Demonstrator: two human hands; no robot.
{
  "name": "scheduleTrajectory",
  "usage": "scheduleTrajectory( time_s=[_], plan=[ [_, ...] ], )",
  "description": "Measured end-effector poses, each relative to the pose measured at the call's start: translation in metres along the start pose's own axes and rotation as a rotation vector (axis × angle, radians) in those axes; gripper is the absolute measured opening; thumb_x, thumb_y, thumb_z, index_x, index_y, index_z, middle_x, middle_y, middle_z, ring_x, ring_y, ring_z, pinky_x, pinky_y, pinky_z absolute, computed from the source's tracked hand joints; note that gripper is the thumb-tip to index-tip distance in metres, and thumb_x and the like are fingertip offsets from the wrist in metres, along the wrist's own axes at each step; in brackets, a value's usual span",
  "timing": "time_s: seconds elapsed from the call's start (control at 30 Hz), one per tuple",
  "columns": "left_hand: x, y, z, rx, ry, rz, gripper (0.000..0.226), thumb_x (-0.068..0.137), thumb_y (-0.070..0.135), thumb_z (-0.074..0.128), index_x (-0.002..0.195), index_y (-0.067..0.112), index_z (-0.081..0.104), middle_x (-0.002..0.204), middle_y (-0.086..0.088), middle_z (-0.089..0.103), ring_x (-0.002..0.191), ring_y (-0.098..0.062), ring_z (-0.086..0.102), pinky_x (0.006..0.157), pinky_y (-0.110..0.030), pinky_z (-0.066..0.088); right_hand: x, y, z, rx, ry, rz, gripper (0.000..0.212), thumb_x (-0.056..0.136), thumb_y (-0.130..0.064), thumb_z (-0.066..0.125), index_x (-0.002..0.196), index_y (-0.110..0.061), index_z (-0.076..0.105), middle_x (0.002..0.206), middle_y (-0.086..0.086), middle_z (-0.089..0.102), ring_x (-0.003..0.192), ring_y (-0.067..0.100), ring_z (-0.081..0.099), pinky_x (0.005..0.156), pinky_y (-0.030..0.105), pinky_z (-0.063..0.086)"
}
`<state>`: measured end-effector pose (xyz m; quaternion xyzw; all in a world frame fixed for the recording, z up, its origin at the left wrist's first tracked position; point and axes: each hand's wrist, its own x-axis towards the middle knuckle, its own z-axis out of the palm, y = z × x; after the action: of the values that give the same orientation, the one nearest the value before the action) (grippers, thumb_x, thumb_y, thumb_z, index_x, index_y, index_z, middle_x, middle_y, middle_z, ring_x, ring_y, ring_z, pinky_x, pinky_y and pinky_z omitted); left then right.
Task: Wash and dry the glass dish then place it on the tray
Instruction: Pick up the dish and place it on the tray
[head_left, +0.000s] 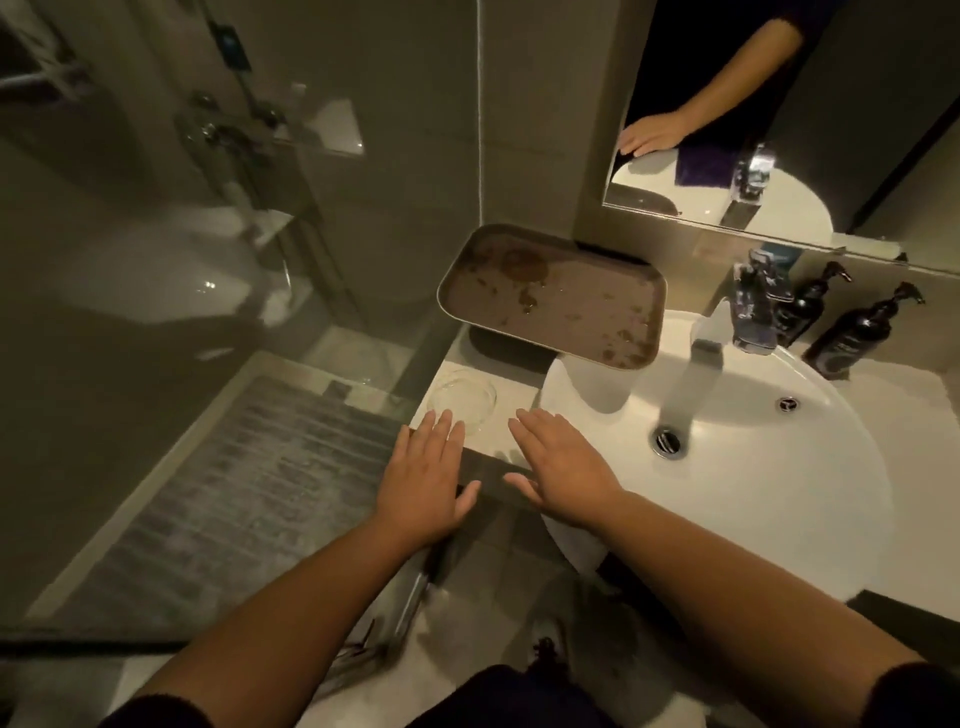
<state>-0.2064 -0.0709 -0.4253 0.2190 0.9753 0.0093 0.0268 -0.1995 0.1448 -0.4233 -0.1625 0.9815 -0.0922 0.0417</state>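
Water was already falling from the tap (753, 312) into the white sink (769, 467), in a steady column just above the drain (666, 440), so I judged the washing could start as soon as I had the dish in hand. Both of my hands hovered flat over the front of the counter (511, 397), palms down, holding nothing. My left hand (423, 480) had its fingers (441, 426) extended and lying close together, thumb splayed out to the side; my right hand (563, 470) was the same, fingers straight and nearly touching, thumb spread toward the other hand.

The glass dish (461, 402) sat on the counter just beyond my left fingertips, between the counter's front edge and the tray (550, 296), left of the sink. It looked round and shallow (so clear that I could hardly trace its rim against the pale stone), standing upright with its mouth facing up. Being round, it had no long axis to speak of, and I could approach it from any side.

I guessed my hands were placed low and open like that to close in on the dish from either side. The tray rested behind the dish, one corner overhanging the sink rim, its floor blotched with wet brown patches, close enough for the final step. Two dark pump bottles (862, 327) stood to the right of the tap, well clear of my reach.
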Motion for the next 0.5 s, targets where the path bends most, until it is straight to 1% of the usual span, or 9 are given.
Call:
scheduleTrajectory(
  time_s=[0.07,0.13,0.23,0.27,0.37,0.5],
  plan=[
    [0.010,-0.009,0.000,-0.006,-0.003,-0.048,0.081,0.092,0.058,0.033,0.154,0.011,0.012,0.164,-0.012,0.011,0.151,-0.029,0.005,0.120,-0.049,0.006,0.024,0.009,-0.004,0.002,-0.016,-0.078,0.074,0.095,-0.062,0.038,0.155,-0.021,0.023,0.163,0.004,0.023,0.149,0.028,0.021,0.114,0.036,0.004],
    [0.023,-0.016,0.000,-0.017,-0.009,-0.098,0.081,0.092,0.057,0.036,0.154,0.011,0.012,0.163,-0.013,0.012,0.150,-0.029,0.005,0.121,-0.049,0.006,0.049,0.019,-0.008,-0.005,-0.023,-0.153,0.074,0.095,-0.060,0.041,0.154,-0.020,0.024,0.162,0.006,0.026,0.148,0.028,0.023,0.116,0.037,0.008],
    [0.038,-0.022,0.002,-0.061,-0.039,-0.179,0.082,0.092,0.056,0.040,0.154,0.011,0.010,0.164,-0.013,0.009,0.151,-0.028,0.002,0.122,-0.048,0.008,0.080,0.032,-0.013,0.002,-0.020,-0.228,0.074,0.092,-0.057,0.051,0.151,-0.017,0.033,0.156,0.007,0.038,0.142,0.028,0.036,0.116,0.038,0.023],
    [0.042,-0.023,0.003,-0.078,-0.037,-0.205,0.083,0.091,0.056,0.042,0.154,0.011,0.011,0.164,-0.013,0.009,0.151,-0.028,0.002,0.122,-0.048,0.009,0.090,0.034,-0.013,0.007,-0.029,-0.240,0.075,0.090,-0.058,0.054,0.150,-0.017,0.033,0.154,0.007,0.040,0.140,0.027,0.038,0.115,0.038,0.026],
    [0.051,-0.024,0.010,-0.114,-0.033,-0.255,0.084,0.090,0.057,0.044,0.154,0.010,0.013,0.163,-0.013,0.011,0.151,-0.028,0.004,0.122,-0.047,0.009,0.117,0.036,-0.009,-0.025,-0.082,-0.272,0.083,0.087,-0.061,0.059,0.150,-0.015,0.032,0.153,0.009,0.041,0.137,0.026,0.040,0.115,0.038,0.029],
    [0.063,-0.028,0.025,-0.170,-0.087,-0.297,0.089,0.090,0.059,0.045,0.154,0.010,0.007,0.164,-0.013,0.006,0.151,-0.027,0.001,0.122,-0.044,0.003,0.144,0.034,0.003,-0.077,-0.212,-0.262,0.095,0.082,-0.063,0.062,0.152,-0.011,0.023,0.154,0.012,0.036,0.138,0.029,0.036,0.115,0.042,0.028]
  ],
)
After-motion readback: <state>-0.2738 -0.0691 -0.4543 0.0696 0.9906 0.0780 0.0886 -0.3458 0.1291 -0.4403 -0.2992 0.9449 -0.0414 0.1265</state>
